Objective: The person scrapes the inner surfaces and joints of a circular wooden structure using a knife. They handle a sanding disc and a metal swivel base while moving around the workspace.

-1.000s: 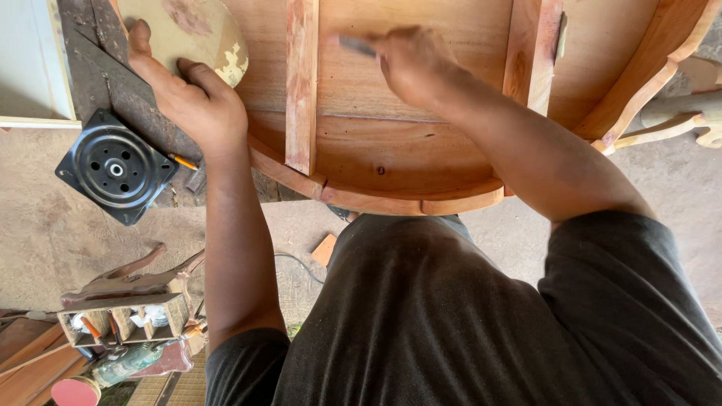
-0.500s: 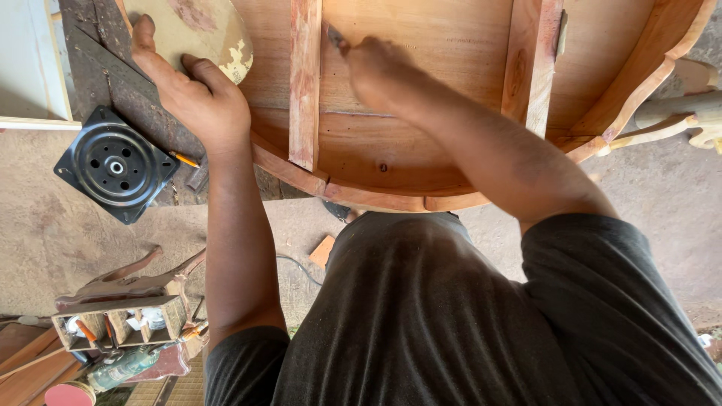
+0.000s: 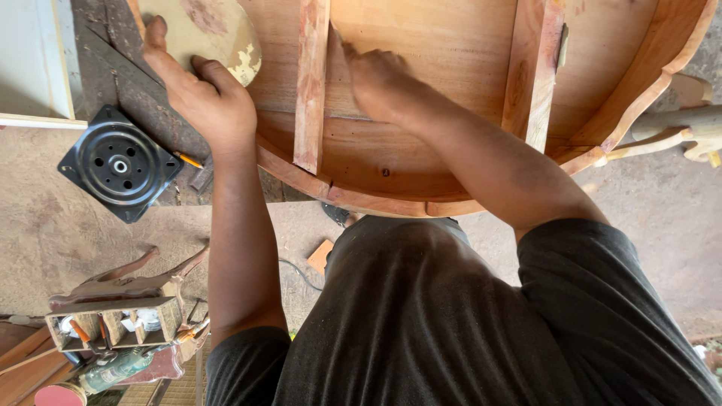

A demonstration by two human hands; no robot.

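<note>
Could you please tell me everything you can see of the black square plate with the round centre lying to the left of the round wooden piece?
The black square plate looks like dark metal. It lies flat, turned corner-on like a diamond, on the rough dark bench top. A raised ringed disc fills its middle, with a small pale hub at the centre, and small holes sit near its corners. Neither hand touches it; the left hand rests above and to its right. An orange pencil lies just beside its right corner.

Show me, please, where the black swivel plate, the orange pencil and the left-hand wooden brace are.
Black swivel plate (image 3: 120,163): head view, on its round centre hub.
Orange pencil (image 3: 188,160): head view, mid-shaft, beside the plate.
Left-hand wooden brace (image 3: 312,83): head view, middle of its upper face.
</note>
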